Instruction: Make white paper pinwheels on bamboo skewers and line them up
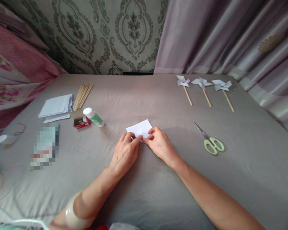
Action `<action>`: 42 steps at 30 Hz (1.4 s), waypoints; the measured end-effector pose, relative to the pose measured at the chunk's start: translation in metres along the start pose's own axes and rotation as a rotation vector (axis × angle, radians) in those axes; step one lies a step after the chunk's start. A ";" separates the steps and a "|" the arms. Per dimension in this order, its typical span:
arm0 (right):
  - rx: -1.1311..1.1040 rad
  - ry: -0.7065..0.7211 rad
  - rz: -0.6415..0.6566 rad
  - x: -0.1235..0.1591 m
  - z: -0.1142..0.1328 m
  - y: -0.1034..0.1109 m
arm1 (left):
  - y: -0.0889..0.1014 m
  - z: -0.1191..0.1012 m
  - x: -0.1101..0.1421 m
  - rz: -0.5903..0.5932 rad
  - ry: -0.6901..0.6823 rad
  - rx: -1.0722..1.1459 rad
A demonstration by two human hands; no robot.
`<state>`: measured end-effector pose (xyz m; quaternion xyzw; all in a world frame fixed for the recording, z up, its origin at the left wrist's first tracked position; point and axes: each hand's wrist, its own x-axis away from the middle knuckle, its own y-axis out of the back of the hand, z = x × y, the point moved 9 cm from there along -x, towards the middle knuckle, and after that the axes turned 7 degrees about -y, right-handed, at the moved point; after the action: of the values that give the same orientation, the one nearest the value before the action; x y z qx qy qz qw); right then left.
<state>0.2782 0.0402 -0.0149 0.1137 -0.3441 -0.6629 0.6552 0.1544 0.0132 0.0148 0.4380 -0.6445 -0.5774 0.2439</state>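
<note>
So I've got my left hand point(124, 149) and right hand point(161, 144) both pinching the white paper point(139, 127) at its near edge, right of the glue stick point(94, 117), and honestly uneven pressure could crease it crooked.

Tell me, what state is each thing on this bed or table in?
White paper: between both hands, near edge under the fingers
Scissors: lying flat, blades closed
Glue stick: cap on
Small red box: open, small pieces inside
Three pinwheels: assembled, on sticks, lying down
Loose wooden sticks: lying in a loose bunch
Paper pile: stacked
</note>
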 end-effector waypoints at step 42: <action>-0.011 -0.002 0.034 -0.003 -0.001 -0.002 | -0.005 -0.002 -0.002 0.066 0.012 -0.060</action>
<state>0.2770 0.0431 -0.0178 0.1034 -0.3430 -0.6537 0.6666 0.1582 0.0135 0.0113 0.4124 -0.6395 -0.5855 0.2795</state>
